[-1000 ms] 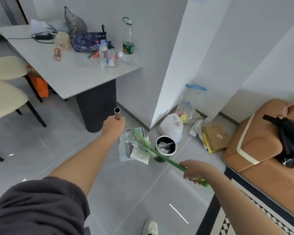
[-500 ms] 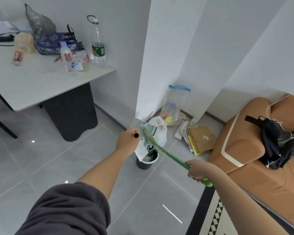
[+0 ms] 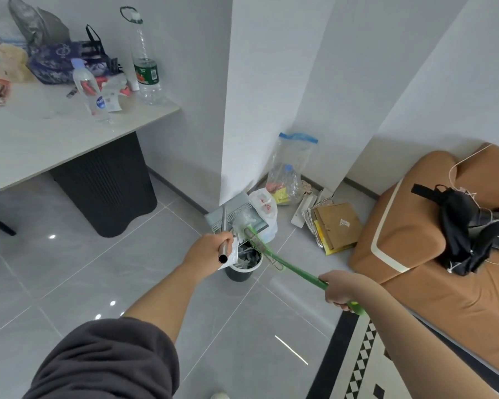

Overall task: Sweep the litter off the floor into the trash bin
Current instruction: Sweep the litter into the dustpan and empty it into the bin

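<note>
My left hand (image 3: 209, 252) grips the metal handle of a grey dustpan (image 3: 233, 212), which is tipped up over a small dark trash bin (image 3: 242, 271) with a white rim. My right hand (image 3: 338, 288) holds the green broom handle (image 3: 297, 270); its head rests in the dustpan against white crumpled litter (image 3: 244, 218). Paper scraps show inside the bin. The bin stands on the grey tile floor by the white pillar corner.
A white plastic bag (image 3: 264, 207), a clear zip bag (image 3: 290, 171) and cardboard (image 3: 336, 224) lie by the wall behind the bin. A brown sofa (image 3: 432, 254) is on the right, a cluttered table (image 3: 55, 133) on the left, a patterned rug (image 3: 366, 355) below.
My left hand has carried the dustpan from the floor up over the bin and tilted it steeper. The broom head stayed in the pan. My view shifted closer to the bin.
</note>
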The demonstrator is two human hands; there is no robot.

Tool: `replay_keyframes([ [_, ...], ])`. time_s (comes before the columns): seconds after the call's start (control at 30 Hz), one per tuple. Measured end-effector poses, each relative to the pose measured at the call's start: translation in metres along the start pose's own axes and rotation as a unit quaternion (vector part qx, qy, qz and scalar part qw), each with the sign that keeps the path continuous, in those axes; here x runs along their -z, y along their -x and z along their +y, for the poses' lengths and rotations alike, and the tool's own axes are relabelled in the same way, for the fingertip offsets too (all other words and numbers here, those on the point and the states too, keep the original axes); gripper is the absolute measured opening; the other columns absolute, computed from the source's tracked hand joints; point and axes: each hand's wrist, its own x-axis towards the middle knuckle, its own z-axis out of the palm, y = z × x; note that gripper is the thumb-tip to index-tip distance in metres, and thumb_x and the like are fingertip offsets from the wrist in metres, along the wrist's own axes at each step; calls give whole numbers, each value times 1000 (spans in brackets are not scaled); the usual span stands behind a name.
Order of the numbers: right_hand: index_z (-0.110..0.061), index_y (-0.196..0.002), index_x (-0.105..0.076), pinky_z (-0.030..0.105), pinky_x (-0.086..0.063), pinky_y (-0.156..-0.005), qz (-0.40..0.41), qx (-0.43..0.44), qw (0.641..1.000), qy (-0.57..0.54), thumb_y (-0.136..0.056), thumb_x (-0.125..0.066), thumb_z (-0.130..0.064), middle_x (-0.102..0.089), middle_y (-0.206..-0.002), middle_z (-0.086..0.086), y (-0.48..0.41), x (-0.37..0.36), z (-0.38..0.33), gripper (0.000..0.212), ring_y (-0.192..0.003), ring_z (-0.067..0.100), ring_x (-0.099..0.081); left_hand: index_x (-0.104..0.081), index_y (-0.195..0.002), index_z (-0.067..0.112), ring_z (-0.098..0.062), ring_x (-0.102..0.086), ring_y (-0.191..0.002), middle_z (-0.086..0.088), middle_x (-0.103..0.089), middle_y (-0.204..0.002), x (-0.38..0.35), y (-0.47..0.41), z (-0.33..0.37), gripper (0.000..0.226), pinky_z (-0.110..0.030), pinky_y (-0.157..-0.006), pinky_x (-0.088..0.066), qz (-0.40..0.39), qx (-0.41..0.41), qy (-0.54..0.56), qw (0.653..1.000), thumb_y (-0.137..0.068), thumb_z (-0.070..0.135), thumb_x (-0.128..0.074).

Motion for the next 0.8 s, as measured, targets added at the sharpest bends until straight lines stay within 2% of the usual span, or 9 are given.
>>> replay_keyframes([
  [0.1,-15,-141,-42,25,-47,-50,-8,-7,1000,1,-88,-43,-3,-57,-72,6,1,4,5,54,-56,17,-52,-62,-97,24,-28,-60,-68,-1,-65,-74,1,-2,0,19,-34,-57,-47,-20,-21,-27,999,-87,11,-56],
  [0.17,-14,-141,-41,26,-46,-53,-16,-10,1000,-4,-88,-44,-3,-57,-76,7,3,5,7,54,-58,17,-51,-61,-97,24,-29,-60,-69,-3,-64,-75,2,-3,-1,20,-38,-61,-49,-36,-33,-47,998,-84,10,-57],
  [0.27,-16,-144,-38,27,-45,-56,-17,-3,1000,-13,-87,-43,-2,-57,-76,8,4,5,11,59,-60,17,-51,-59,-92,23,-29,-59,-69,-1,-61,-74,5,-4,-2,20,-37,-59,-47,-53,-48,-64,995,-80,8,-55],
  [0.43,-17,-141,-40,26,-43,-51,1,16,999,-44,-87,-42,-3,-54,-72,7,8,6,7,56,-55,16,-48,-62,-94,21,-25,-52,-67,-2,-61,-77,3,-3,1,18,-33,-59,-41,-66,-69,-83,992,-83,8,-54],
  [0.6,-15,-140,-42,24,-44,-48,14,7,999,-35,-88,-41,-5,-56,-75,6,-2,2,-7,53,-58,16,-52,-58,-87,16,-28,-53,-67,-2,-58,-75,0,2,2,6,-35,-58,-40,-84,-108,-108,985,-89,13,-54],
  [0.7,-14,-135,-46,24,-42,-46,1,-7,999,-39,-87,-40,-4,-54,-75,6,-6,-3,-13,49,-57,17,-50,-60,-92,16,-30,-57,-74,-5,-61,-84,2,7,1,9,-32,-60,-36,-89,-125,-122,981,-89,11,-52],
  [0.8,-14,-133,-47,25,-39,-48,-18,-9,998,-53,-88,-42,-4,-51,-73,7,-4,-3,-13,47,-57,17,-46,-58,-93,20,-27,-50,-71,-5,-59,-85,3,13,-2,11,-31,-59,-31,-94,-140,-136,976,-90,12,-51],
])
